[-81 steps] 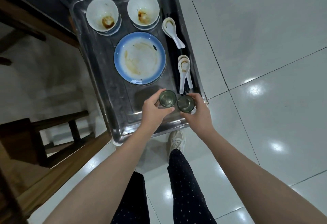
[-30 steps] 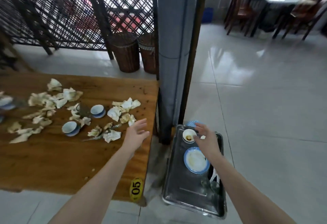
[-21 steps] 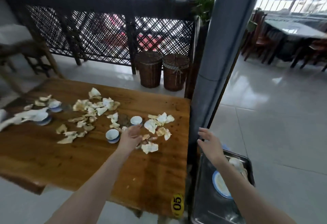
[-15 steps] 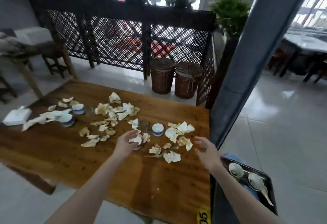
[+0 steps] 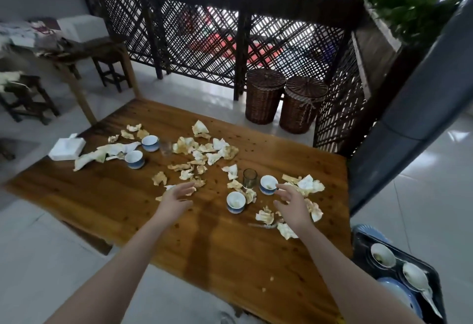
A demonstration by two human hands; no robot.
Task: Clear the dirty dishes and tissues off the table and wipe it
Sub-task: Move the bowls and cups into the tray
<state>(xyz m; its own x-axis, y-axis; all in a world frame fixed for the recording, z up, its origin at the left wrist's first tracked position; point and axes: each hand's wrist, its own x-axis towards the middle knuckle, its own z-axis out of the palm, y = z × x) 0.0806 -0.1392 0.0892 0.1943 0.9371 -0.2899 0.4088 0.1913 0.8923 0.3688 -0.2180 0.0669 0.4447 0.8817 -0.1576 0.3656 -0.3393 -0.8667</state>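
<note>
So a couple of seconds back both hands were down at the tray (image 5: 363,248) parking two glasses. Now the view's swung back to the table (image 5: 107,195) and both hands are empty again. Left hand (image 5: 176,197) hovers over the tissues (image 5: 204,148) with fingers loose and spread, and right hand (image 5: 291,204) does the same just beside a cup (image 5: 268,185), gripping nothing. I'd say that's one load done and the next grab coming up, probably that cup, the other cup (image 5: 235,202) between the hands, or the glass (image 5: 250,177) behind them. There's loads left: two more cups (image 5: 134,159) further left, a second glass and crumpled tissues across the middle, so wiping is a way off. The table is glossy wood with a tissue box (image 5: 67,148) at the far left corner. Beyond it are two wicker baskets (image 5: 265,98) against a lattice screen (image 5: 204,36), a grey pillar (image 5: 409,131) on the right and shiny tiled floor, with the tray low at the right.
</note>
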